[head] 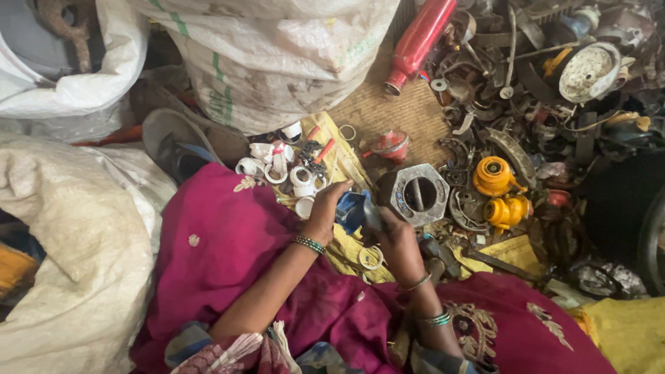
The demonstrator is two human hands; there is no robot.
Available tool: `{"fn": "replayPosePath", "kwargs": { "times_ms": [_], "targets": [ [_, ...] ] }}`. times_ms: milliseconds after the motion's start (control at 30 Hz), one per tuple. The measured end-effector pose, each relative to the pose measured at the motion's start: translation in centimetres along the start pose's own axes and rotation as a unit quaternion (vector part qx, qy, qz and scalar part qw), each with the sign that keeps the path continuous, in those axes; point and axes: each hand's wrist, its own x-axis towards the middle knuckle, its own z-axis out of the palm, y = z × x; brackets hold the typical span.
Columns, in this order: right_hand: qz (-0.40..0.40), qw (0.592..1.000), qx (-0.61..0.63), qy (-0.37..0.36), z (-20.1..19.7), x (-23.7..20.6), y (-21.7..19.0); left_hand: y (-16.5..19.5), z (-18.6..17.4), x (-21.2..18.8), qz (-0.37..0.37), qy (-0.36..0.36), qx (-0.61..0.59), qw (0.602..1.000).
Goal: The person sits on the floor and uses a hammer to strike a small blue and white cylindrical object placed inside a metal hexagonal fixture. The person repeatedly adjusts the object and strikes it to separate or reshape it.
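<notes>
Blue plastic fitting (350,210) sits over the person's lap, gripped between the closed fingers of the left hand (323,213) and right hand (396,239), so a firm, steady hold near the grey hexagonal metal block (415,194) seems wise.

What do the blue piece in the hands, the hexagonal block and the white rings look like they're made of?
Blue piece, held between left hand and right hand: probably plastic, with a smooth, even colour and a soft sheen.
Hexagonal block: likely cast metal, dull grey, thick-walled and grimy.
White rings: apparently plastic fittings, matte white with some dirt.
</notes>
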Motion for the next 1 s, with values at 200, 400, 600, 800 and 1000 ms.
{"fn": "replayPosePath", "kwargs": {
  "times_ms": [200, 400, 600, 800, 1000],
  "targets": [
    [0.038, 0.95, -0.308, 0.032, 1.0, -0.2, -1.4, 1.9, -0.4, -0.6, 0.203, -0.04, 0.292, 0.934],
    [-0.033, 0.971, -0.238, 0.02, -0.8, -1.2, -3.5, 3.0, 1.2, -2.4, 0.208, -0.091, 0.323, 0.919],
    [0.014, 0.923, -0.375, 0.084, -0.2, -1.0, -1.8, 1.8, 1.8, -3.3, 0.22, -0.143, 0.341, 0.902],
    [0.001, 0.924, -0.375, 0.069, 0.2, -0.8, -0.7, 0.1, 2.2, -2.9, 0.144, -0.059, 0.303, 0.94],
    [-0.143, 0.927, -0.333, 0.1, 1.4, -0.9, -1.6, 1.2, 1.4, -1.3, -0.018, -0.031, 0.073, 0.997]
  ]
}}
